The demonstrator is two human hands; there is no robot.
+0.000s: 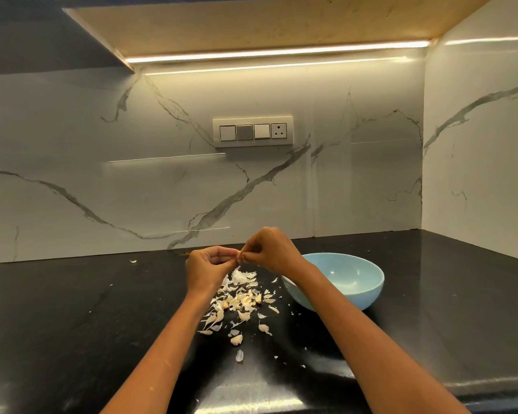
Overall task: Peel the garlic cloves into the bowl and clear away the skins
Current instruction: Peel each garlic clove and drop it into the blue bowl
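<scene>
Both hands are raised above the black counter and meet at a small garlic clove (pixel 239 253). My left hand (pixel 207 265) holds the clove from the left with curled fingers. My right hand (pixel 272 249) pinches its tip from the right. Below them lies a scatter of garlic cloves and papery skins (pixel 242 297), spread towards the counter's front. A light blue bowl (pixel 341 282) stands to the right of the pile, partly behind my right forearm; its visible inside looks empty.
The black counter (pixel 72 324) runs back to a white marble backsplash with a switch and socket panel (pixel 252 132). A side wall closes the right end. A few skin flakes lie apart, one at the back left (pixel 133 261).
</scene>
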